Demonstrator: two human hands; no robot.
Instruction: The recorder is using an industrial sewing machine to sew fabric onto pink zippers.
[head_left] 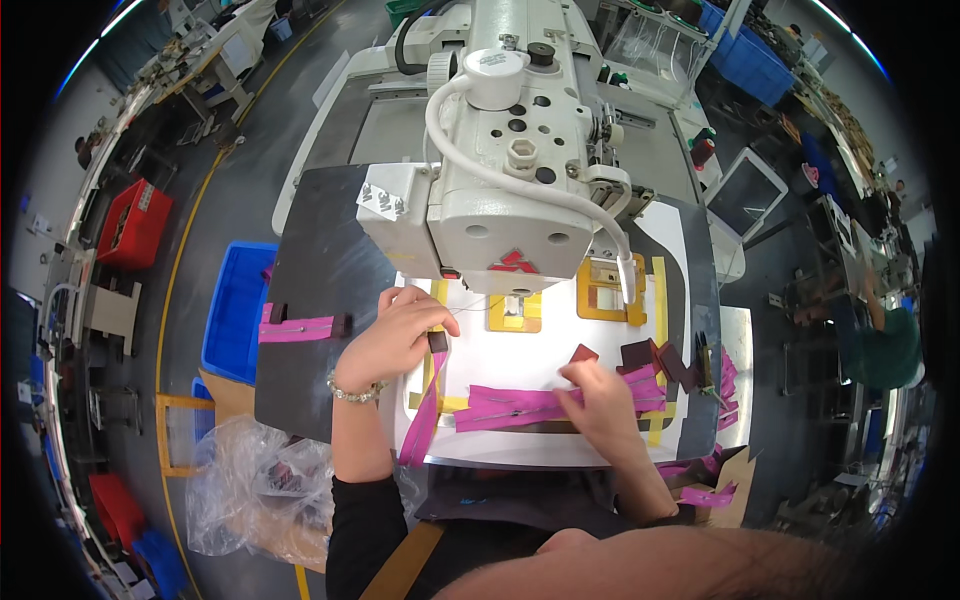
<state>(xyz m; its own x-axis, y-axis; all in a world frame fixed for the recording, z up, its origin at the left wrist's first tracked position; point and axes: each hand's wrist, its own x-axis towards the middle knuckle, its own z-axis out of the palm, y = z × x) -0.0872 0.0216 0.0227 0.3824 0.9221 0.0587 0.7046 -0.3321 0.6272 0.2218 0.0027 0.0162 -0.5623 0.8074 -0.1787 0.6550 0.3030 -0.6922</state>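
Observation:
My left hand [402, 328] is closed at the left side of the white work plate, its fingertips on the dark end tab of a magenta zipper [423, 415] that trails down over the plate's front edge. My right hand [603, 405] hovers by a bundle of magenta zippers [505, 408], thumb and fingers drawn together; whether anything is between them I cannot make out. Just beyond its fingertips lies a reddish-brown patch [583, 353]. Several dark red patches [640, 355] lie to its right. Another magenta zipper with dark ends [298, 329] rests on the black tabletop at left.
A white sewing machine head [510, 220] stands over the plate, with a yellow-framed clamp [515, 312] beneath and a yellow frame [612, 292] to its right. A blue bin [232, 315] and a plastic bag [255, 490] are at left. A cardboard box [735, 490] with zippers sits lower right.

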